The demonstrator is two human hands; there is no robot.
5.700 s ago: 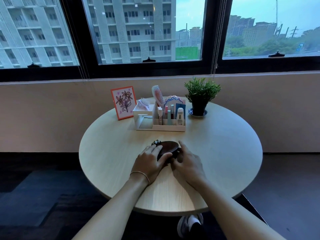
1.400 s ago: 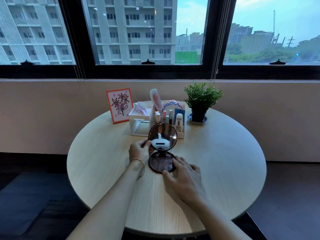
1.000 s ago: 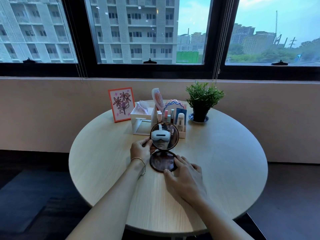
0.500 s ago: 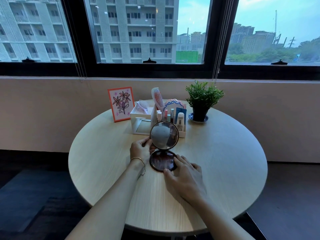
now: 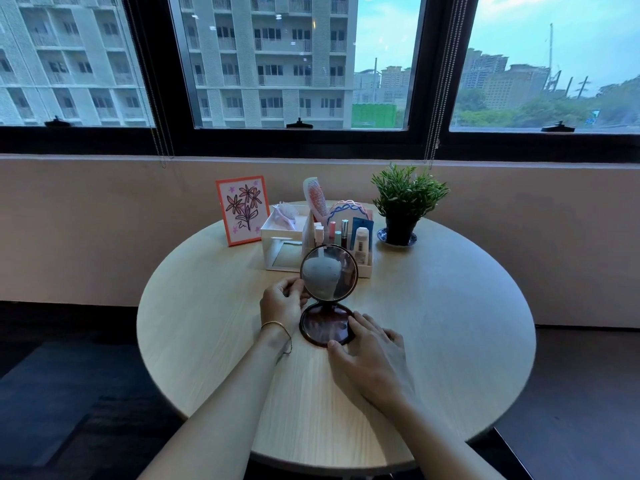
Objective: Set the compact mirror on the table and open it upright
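The round dark-brown compact mirror (image 5: 327,296) stands open in the middle of the round light-wood table (image 5: 450,323). Its base lies flat and its lid stands upright, the glass facing me. My left hand (image 5: 282,301) pinches the left rim of the upright lid between thumb and fingers. My right hand (image 5: 369,355) lies flat on the table, its fingertips pressing the front right edge of the base.
Just behind the mirror stands a white organizer (image 5: 287,247) with a comb, tubes and small bottles. A framed flower picture (image 5: 242,209) stands at the back left, a potted green plant (image 5: 403,202) at the back right. A wall and windows lie beyond the table.
The mirror went from closed under both hands to open with its lid upright. Over the last second the lid's angle shifted slightly; both hands stay in place.
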